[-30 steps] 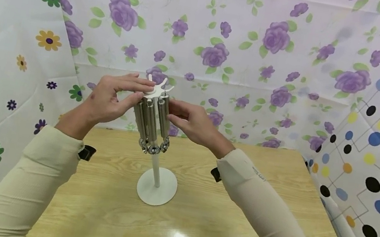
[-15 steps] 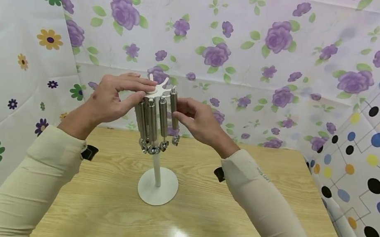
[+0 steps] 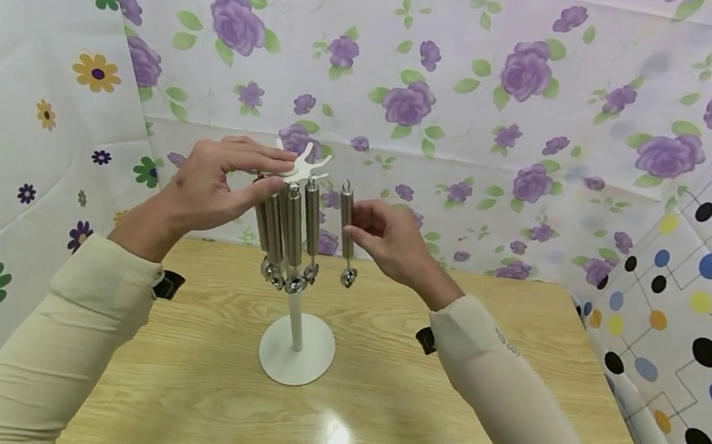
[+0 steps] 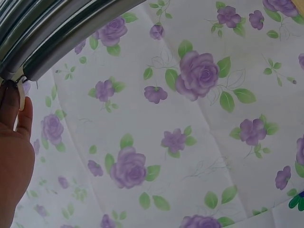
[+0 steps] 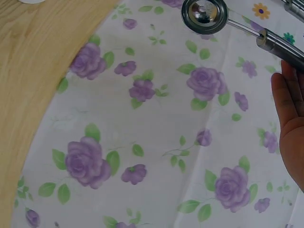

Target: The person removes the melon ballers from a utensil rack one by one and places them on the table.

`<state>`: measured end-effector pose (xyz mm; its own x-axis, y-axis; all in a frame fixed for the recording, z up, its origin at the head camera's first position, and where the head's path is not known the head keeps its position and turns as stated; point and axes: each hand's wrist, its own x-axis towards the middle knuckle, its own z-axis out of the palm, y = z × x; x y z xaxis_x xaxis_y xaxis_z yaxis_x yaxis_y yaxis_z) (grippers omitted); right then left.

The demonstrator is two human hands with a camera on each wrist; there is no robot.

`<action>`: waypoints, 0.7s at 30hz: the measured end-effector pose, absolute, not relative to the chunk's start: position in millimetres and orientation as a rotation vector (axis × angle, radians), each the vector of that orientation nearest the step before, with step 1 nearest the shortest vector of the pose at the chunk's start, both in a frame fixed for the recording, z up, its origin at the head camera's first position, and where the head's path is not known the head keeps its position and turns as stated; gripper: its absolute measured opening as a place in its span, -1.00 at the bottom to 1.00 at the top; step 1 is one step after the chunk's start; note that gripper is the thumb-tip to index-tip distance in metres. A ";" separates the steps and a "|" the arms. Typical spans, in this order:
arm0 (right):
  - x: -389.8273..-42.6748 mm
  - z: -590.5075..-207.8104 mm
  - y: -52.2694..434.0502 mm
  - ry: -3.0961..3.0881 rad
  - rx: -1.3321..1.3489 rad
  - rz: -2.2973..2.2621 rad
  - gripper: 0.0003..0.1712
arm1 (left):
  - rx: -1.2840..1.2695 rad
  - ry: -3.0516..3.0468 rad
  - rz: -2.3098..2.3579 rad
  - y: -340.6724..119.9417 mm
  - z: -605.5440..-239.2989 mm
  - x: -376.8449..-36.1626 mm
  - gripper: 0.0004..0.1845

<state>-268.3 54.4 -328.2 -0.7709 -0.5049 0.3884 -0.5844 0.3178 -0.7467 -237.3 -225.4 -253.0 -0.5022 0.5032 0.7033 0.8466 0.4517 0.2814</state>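
Observation:
A white stand with a round base and a pronged top stands on the table. Several steel-handled utensils with small round heads hang from its prongs. My left hand holds the top, fingers laid over it and thumb at its near side. One utensil, a small melon baller, is off to the right of the others, pinched at its handle by my right hand. It hangs almost upright, loop up, apart from the prongs. In the right wrist view its shiny round bowl shows past the fingertips.
The wooden table has its far edge just behind the stand. Flower-patterned cloth hangs at the back, with more cloth on the left and dotted cloth on the right.
My right hand has drawn the melon baller off its prong and moved right with it. The hanging utensils have shifted a little; my left hand has stayed on the top.

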 end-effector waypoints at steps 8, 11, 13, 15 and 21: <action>-267.1 -350.7 67.1 -2.487 0.977 1.493 -0.67 | -1.170 -2.159 -0.825 -227.0 -251.6 -237.1 -0.61; -266.5 -356.9 71.4 -2.507 0.945 1.492 -0.70 | -1.202 -2.156 -0.826 -227.8 -250.4 -236.7 -0.63; -266.8 -361.3 73.8 -2.519 0.924 1.503 -0.71 | -1.210 -2.158 -0.821 -228.3 -249.8 -236.4 -0.63; -267.4 -366.2 76.0 -2.528 0.904 1.518 -0.72 | -1.205 -2.161 -0.806 -228.4 -249.4 -235.8 -0.62; -267.3 -380.8 80.2 -2.601 0.845 1.517 -0.72 | -1.187 -2.170 -0.716 -227.9 -248.1 -233.9 -0.58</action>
